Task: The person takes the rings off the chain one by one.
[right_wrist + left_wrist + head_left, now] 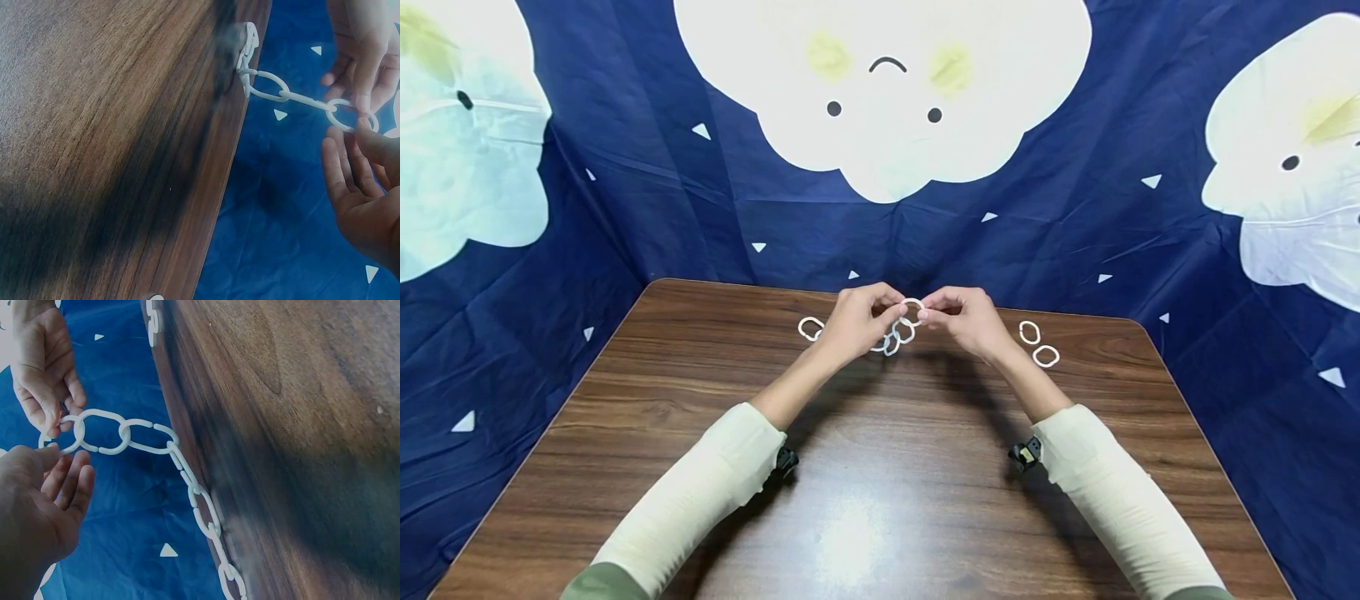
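A chain of white oval plastic links (127, 434) hangs between my hands and the table. Its end link (912, 300) is held just above the table's far side. My left hand (850, 323) pinches one side of that link between thumb and forefinger. The opposite side is pinched by the thumb and forefinger of my right hand (973, 321). In the left wrist view the right hand (47, 369) is above and the left hand (44, 515) below. The right wrist view shows the chain (303, 99) sloping down to a small heap of links (249, 44).
The brown wooden table (880, 433) ends just behind the hands, against a blue cloth (625, 208) with white clouds. One loose link (801, 323) lies left of the hands. To the right are a second loose link (1021, 333) and a third link (1035, 357).
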A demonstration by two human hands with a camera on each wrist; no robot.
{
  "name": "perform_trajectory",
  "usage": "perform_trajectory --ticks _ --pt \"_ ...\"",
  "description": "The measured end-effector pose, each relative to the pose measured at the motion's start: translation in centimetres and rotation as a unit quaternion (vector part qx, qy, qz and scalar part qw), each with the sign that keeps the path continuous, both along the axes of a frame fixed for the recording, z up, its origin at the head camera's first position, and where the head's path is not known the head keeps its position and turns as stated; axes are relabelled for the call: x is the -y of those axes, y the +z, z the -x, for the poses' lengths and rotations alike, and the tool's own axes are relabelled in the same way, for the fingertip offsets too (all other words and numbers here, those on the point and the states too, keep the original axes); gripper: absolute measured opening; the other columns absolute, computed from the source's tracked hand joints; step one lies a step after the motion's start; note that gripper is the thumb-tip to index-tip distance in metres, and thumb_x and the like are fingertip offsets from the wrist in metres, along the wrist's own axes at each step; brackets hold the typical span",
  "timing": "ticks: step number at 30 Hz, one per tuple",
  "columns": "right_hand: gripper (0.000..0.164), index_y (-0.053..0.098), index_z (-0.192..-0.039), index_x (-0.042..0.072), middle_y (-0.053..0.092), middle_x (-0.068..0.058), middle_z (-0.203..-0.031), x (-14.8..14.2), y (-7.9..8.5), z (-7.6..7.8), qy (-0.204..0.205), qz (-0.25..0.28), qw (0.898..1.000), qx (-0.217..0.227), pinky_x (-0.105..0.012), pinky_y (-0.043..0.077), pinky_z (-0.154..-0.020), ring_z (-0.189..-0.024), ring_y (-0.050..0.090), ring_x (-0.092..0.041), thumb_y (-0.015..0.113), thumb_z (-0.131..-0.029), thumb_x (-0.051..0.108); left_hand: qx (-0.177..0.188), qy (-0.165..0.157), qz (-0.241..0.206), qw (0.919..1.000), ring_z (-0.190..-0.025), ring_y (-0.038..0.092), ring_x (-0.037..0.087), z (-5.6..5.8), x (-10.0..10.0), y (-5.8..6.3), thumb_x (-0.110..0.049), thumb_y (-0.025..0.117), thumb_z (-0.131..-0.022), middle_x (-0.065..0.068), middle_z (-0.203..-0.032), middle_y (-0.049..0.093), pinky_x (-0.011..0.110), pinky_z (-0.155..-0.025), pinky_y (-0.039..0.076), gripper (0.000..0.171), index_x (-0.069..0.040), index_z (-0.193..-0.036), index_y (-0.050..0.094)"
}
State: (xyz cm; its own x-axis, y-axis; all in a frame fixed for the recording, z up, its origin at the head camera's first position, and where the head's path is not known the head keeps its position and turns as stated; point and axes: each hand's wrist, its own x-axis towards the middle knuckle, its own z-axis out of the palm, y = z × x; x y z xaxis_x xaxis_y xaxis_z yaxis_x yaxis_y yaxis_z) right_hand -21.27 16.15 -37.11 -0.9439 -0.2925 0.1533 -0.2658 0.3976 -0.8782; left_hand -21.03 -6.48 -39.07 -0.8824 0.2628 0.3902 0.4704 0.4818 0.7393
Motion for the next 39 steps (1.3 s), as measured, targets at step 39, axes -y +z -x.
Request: perform_trajectory --ticks 39 --pt "0.022 0.08 -0.116 -0.01 0.085 -0.025 -0.102 0.4 0.5 0.1 0.001 0.011 1.0 -0.006 -0.016 0.061 -0.077 -0.084 0.078 -0.007 0.084 -0.1 0.006 0.028 0.008 0.017 0.9994 -0.083 0.079 0.018 -0.9 -0.4 -1.8 -0.026 0.098 -0.089 0.008 -0.094 0.085 0.032 -0.08 0.065 0.027 -0.006 -0.099 0.082"
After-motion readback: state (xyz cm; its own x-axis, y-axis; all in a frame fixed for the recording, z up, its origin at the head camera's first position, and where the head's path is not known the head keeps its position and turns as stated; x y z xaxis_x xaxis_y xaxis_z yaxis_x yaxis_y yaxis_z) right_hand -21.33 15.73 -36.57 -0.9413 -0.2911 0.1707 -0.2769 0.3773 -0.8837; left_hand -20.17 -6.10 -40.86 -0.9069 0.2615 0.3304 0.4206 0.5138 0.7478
